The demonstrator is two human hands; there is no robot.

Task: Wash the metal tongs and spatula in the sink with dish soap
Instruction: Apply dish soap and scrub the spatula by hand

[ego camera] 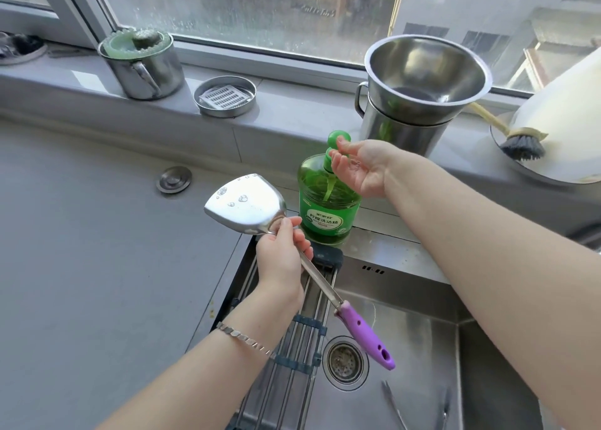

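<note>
Well, from the head view, the left hand point(279, 250) grips the spatula point(245, 202) by the neck just below its blade, fingers curled round the metal shaft. The blade is tilted up over the bench point(97, 234) edge with water beads on it. The purple handle slants down over the sink point(409, 319), above the drain point(344, 361). A bracelet point(244, 338) sits on that wrist.

The right hand point(357, 166) is at the green soap bottle point(328, 202), which stands on the rim at the sink's back corner. The palm is turned up and loosely cupped, fingers relaxed. One fingertip rests on the pump head and the others lie by the spout; it clasps nothing.

The tongs point(393, 407) lie in the sink bottom, near the front, apart from both hands. A rack point(292, 335) spans the sink's left side.

On the sill point(286, 104) stand a lidded mug point(143, 68) at left and a steel pot point(406, 133) with a bowl set in it, just behind the bottle. A brush point(520, 143) lies further right.
</note>
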